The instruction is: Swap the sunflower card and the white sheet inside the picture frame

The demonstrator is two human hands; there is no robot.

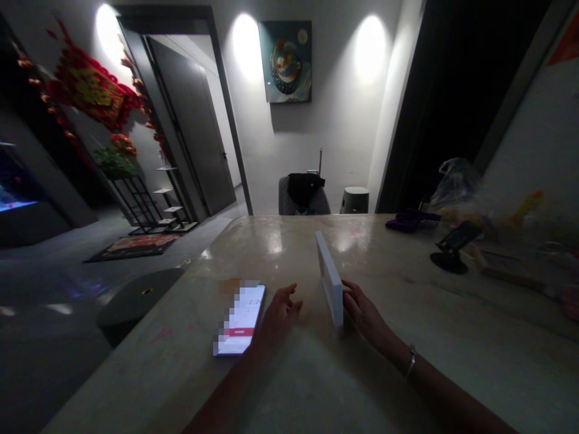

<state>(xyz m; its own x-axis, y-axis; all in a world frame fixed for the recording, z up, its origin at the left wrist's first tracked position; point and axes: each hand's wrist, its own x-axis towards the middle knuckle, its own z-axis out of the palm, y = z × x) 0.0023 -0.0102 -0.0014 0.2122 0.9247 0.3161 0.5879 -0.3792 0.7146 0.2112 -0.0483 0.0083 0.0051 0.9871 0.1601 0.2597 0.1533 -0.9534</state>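
Note:
A white rectangular frame (332,280) with a raised rim stands upright on its edge on the stone-topped table (289,380), turned nearly side-on to me. My right hand (362,308) holds it from the right, fingers against its right face near the close end; the thumb is partly hidden. To the frame's left, my left hand (281,310) hovers over the tabletop, holding nothing, with thumb and fingers apart. A lit phone (242,319) lies face up just left of that hand, part of its screen blurred out.
On the right of the table are a black phone stand (452,250), a flat wooden-edged item (506,268), a dark purple cloth-like thing (409,220) and a clear plastic bag (459,187). A grey chair (284,196) stands beyond the far edge; a round stool (131,301) is at left.

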